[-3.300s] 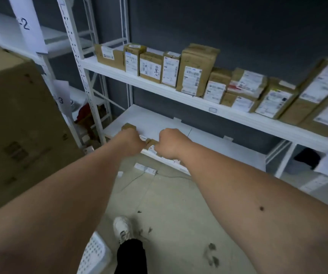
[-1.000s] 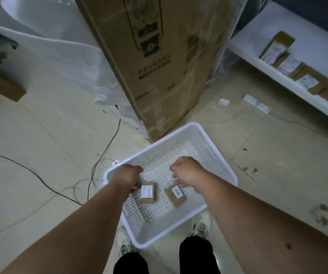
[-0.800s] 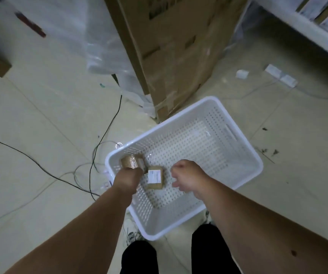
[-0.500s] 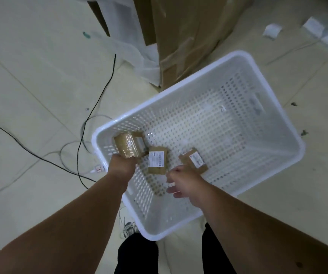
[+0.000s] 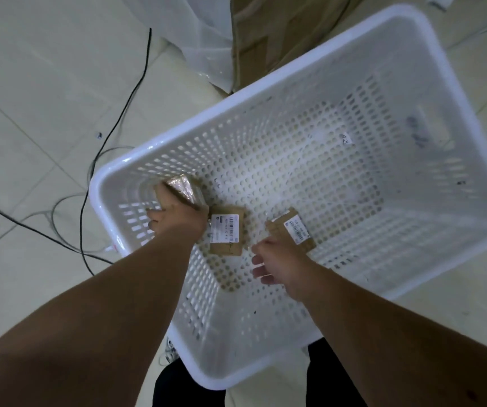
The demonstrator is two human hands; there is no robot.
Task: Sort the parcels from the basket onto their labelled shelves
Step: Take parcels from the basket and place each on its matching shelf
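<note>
While reaching into white basket [image 5: 412, 19]: left hand [image 5: 177, 220] gripping taped parcel [image 5: 182, 188].
Right hand [image 5: 280, 257] fingers loose, touching labelled parcel [image 5: 293, 227]; another parcel [image 5: 226, 235] between hands.

white perforated basket [image 5: 353, 45], brown parcels [image 5: 226, 235] with white labels.

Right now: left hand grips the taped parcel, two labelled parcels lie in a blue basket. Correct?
Not quite: the basket is white. The head view shows it; the left hand grips the taped parcel and two labelled parcels lie inside.
</note>
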